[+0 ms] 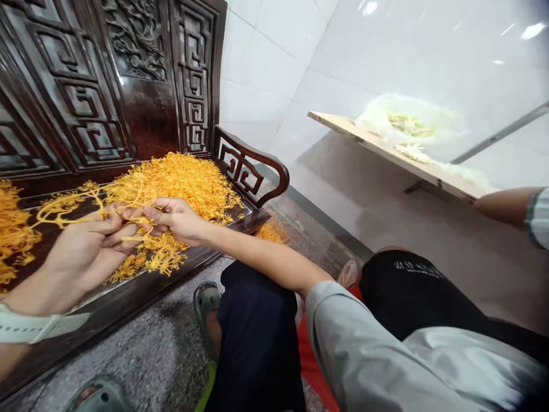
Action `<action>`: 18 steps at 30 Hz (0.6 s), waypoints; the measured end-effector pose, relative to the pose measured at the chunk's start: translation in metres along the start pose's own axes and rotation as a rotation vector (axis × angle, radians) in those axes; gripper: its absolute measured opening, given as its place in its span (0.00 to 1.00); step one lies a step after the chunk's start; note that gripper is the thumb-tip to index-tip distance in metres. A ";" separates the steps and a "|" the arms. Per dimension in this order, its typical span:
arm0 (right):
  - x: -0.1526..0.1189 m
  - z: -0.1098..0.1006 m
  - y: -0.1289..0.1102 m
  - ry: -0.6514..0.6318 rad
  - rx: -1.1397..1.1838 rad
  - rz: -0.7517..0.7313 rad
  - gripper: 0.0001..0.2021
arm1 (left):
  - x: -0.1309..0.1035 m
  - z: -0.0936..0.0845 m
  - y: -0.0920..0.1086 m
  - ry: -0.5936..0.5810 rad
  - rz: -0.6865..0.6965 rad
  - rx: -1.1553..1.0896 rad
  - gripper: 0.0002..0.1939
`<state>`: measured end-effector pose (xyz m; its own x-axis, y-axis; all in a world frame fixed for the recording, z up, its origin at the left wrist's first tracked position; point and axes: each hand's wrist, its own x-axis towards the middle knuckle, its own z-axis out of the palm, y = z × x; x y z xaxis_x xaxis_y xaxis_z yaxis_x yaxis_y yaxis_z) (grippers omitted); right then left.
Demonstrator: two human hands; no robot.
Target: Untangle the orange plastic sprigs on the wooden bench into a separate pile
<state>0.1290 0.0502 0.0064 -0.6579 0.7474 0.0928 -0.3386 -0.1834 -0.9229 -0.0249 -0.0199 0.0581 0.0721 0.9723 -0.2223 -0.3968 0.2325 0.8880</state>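
Note:
Both my hands meet over a dark wooden bench (pixel 141 294) at the left. My left hand (pixel 92 243), with a pale green band on its wrist, has its fingers closed on a yellow strand (pixel 64 220) that loops out to the left. My right hand (pixel 174 220) touches the left fingertips and pinches the same yellow strands. Right behind the hands lies a large heap of yellow branched pieces (pixel 189 180). Smaller yellow clusters (pixel 160 260) lie in front, near the bench edge. Another yellow heap (pixel 12 229) sits at the far left.
The bench has a carved backrest (pixel 150 114) and an armrest (pixel 274 166). More yellow pieces (pixel 273 230) lie beyond its right end. A wooden board (pixel 386 150) at the right holds a plastic bag (pixel 386 109) with pale pieces. A person in black shorts (pixel 412 286) sits beside me.

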 end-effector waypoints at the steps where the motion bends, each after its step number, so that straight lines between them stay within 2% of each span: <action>1: -0.002 0.001 -0.002 0.000 0.004 -0.013 0.30 | 0.000 0.000 0.001 -0.015 -0.001 0.006 0.04; 5: -0.014 0.003 -0.009 0.011 0.032 -0.033 0.24 | 0.001 0.003 0.001 -0.086 0.034 0.017 0.06; 8: -0.023 0.002 -0.016 0.041 0.056 -0.026 0.20 | -0.003 0.010 -0.001 -0.123 0.070 -0.062 0.07; 12: -0.033 -0.002 -0.024 0.099 0.086 -0.018 0.19 | -0.007 0.023 -0.006 -0.104 0.102 -0.205 0.07; 14: -0.036 -0.005 -0.027 0.043 0.053 0.018 0.20 | -0.006 0.024 -0.008 -0.120 0.101 -0.190 0.08; 18: -0.043 -0.012 -0.033 -0.225 -0.050 0.066 0.21 | -0.003 0.009 -0.011 -0.293 -0.012 -0.044 0.12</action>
<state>0.1763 0.0323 0.0281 -0.8126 0.5728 0.1075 -0.2600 -0.1911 -0.9465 -0.0129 -0.0253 0.0531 0.3361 0.9364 -0.1013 -0.4330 0.2491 0.8663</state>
